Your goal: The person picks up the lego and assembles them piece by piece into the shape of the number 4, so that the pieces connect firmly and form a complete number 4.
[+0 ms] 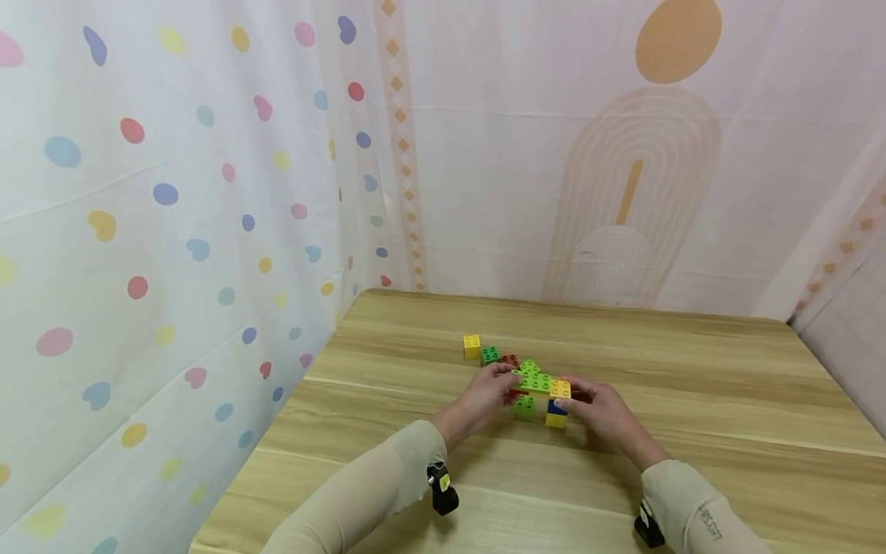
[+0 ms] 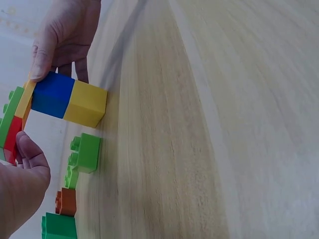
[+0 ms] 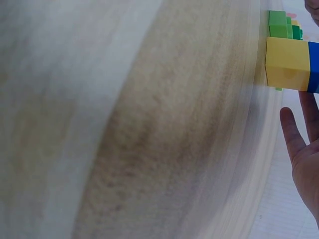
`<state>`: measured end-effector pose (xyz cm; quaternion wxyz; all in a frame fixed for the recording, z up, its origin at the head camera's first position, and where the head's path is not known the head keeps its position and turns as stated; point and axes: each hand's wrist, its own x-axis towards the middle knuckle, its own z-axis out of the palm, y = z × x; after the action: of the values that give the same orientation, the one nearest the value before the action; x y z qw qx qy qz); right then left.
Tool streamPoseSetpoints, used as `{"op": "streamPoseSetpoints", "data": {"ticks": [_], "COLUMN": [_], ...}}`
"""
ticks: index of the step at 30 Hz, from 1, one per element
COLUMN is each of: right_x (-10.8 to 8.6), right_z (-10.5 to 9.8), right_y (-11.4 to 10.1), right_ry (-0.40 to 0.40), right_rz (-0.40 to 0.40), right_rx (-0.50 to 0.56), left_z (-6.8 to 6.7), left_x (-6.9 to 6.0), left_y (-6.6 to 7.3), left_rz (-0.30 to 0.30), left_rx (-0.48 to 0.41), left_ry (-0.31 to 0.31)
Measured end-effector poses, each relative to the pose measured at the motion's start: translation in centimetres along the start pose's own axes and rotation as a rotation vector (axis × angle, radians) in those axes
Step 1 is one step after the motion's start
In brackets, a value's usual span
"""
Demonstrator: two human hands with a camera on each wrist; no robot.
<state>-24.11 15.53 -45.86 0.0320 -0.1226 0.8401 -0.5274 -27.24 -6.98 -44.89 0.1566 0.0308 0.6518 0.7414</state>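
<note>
A stack stands on the table with a yellow block at the bottom and a blue block over it. On top lies a flat yellow-orange plate, and a long light green piece reaches left from there with a red block under its left part. My left hand pinches the left end, its thumb at the red block. With thumb and fingers, my right hand grips the stack's upper right part; in the right wrist view some of its fingers are extended beside the blue block.
Under the raised span sits a light green block. Behind the hands are a yellow block, a green block, a reddish-brown block and another light green piece. A patterned curtain hangs behind the wooden table.
</note>
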Motion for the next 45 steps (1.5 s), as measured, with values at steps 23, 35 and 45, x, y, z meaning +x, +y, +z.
{"op": "streamPoseSetpoints", "data": {"ticks": [23,35,45], "right_x": [0.1,0.1,0.2], "right_z": [0.1,0.1,0.2], "right_y": [0.1,0.2,0.0], "right_ry": [0.0,-0.005,-0.003], "right_rz": [0.018,0.014,0.009], "right_rx": [0.002,0.018,0.015], "left_z": [-0.2,-0.3,-2.3], "left_x": [-0.1,-0.3,0.1], "left_y": [0.1,0.1,0.3], "left_rz": [0.01,0.02,0.072], "left_rx": [-0.018,0.048,0.105], "left_ry": [-0.062,-0.085,-0.049]}}
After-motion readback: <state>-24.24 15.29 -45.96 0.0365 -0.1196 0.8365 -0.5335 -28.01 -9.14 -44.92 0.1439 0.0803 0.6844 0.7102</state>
